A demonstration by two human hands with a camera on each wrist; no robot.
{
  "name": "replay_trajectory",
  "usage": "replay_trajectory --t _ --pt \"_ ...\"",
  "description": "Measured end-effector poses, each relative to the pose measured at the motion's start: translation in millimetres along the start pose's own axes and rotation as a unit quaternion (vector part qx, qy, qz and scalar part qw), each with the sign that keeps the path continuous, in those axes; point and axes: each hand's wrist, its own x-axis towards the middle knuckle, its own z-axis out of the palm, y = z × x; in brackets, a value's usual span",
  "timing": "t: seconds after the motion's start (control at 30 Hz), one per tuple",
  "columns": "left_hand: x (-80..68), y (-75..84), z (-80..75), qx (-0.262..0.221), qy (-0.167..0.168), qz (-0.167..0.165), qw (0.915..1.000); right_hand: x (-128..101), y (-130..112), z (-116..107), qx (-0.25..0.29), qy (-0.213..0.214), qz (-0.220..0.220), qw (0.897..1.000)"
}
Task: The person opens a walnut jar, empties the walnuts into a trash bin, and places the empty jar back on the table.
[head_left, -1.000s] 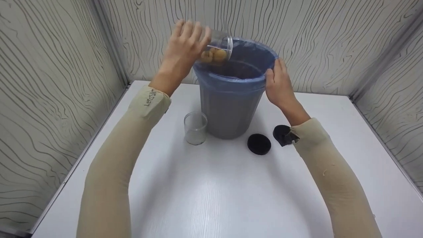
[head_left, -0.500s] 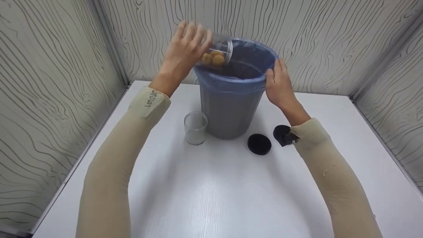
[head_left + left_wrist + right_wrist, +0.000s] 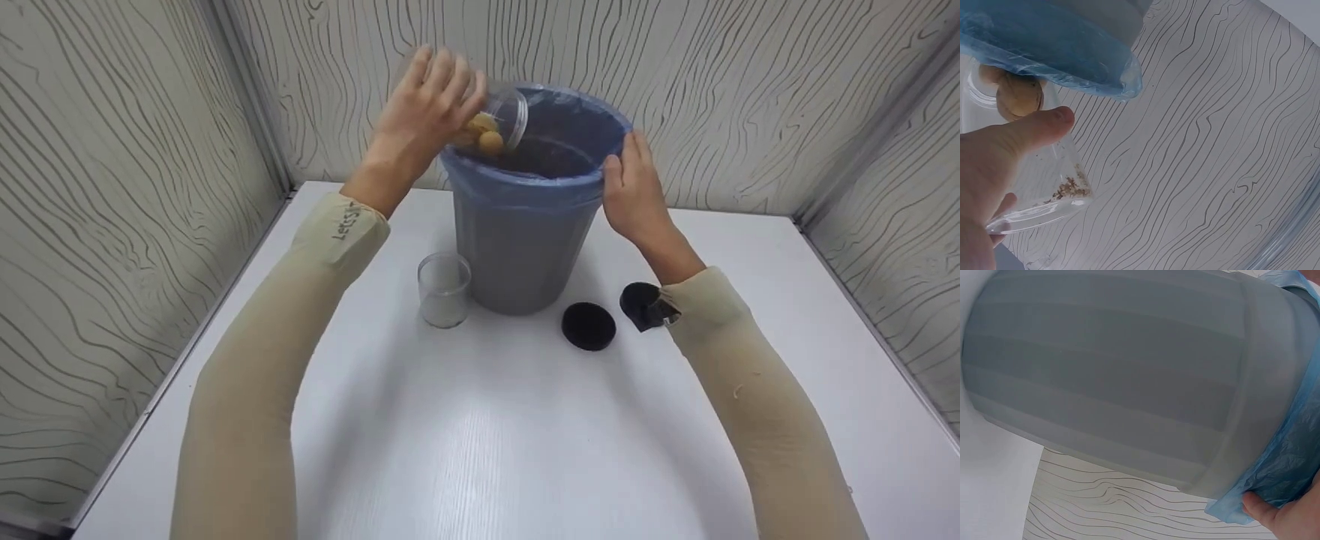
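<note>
My left hand (image 3: 431, 105) grips a clear jar (image 3: 510, 112) tipped on its side, its mouth over the left rim of a grey trash can (image 3: 517, 262). Inside the jar, round tan-brown pieces (image 3: 491, 142) lie near the mouth. Brown crumbs (image 3: 1069, 188) show at the jar's base end in the left wrist view, where the thumb lies along its wall. A blue bag (image 3: 525, 191) lines the can and folds over its rim. On the opposite side, my right hand (image 3: 636, 191) holds the bag-covered rim, thumb pressed on the blue plastic.
A second clear jar (image 3: 444, 292) stands upright on the white table (image 3: 465, 420), close to the can's left foot. Two black round objects, a lid (image 3: 589, 327) and a darker piece (image 3: 639, 301) partly behind the right sleeve, lie to the right. Patterned panels (image 3: 720, 97) enclose the table.
The left hand has shifted slightly right and tilted the jar's mouth further down. The pieces have rolled about inside it. My right hand keeps its place on the rim.
</note>
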Motion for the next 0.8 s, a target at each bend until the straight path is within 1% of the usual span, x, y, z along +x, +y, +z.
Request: replay_trajectory --t 0.1,0.17,0.23,0.3,0.33,0.4,0.47,0.5,0.67,0.8 --pt "0.8 2.0 0.4 0.024 0.01 0.01 0.9996 0.3 0.0 0.6 0.001 0.002 0.001 1.0" --pt "0.6 3.6 0.5 0.002 0.012 -0.001 0.9999 0.3 0.3 1.2 -0.001 0.004 0.002 1.0" --pt "0.6 5.2 0.9 -0.006 0.018 -0.008 0.9998 0.4 0.3 2.1 0.0 0.005 0.002 1.0" --pt "-0.3 5.5 0.6 -0.035 0.01 -0.019 0.9991 0.2 0.0 3.3 0.0 0.005 0.001 1.0" --pt "-0.5 5.4 0.8 -0.041 0.004 -0.022 0.9989 0.3 -0.3 3.8 0.001 0.005 0.0 1.0" --pt "-0.5 4.8 1.1 -0.021 0.0 -0.016 0.9997 0.1 -0.9 4.5 0.003 0.005 -0.003 1.0" --pt "-0.5 3.4 0.6 -0.025 -0.01 -0.013 0.9995 -0.1 -1.5 4.6 0.003 0.003 -0.003 1.0" --pt "-0.1 2.7 0.5 -0.018 -0.012 -0.009 0.9997 -0.1 -1.7 4.4 0.003 0.003 -0.003 1.0" --pt "2.1 0.1 -1.3 0.015 -0.014 0.01 0.9997 0.1 -3.0 2.4 0.008 -0.006 0.001 1.0" --pt "3.7 1.0 -1.9 0.066 0.005 0.021 0.9976 -0.2 -3.4 1.4 0.011 -0.003 0.0 1.0"
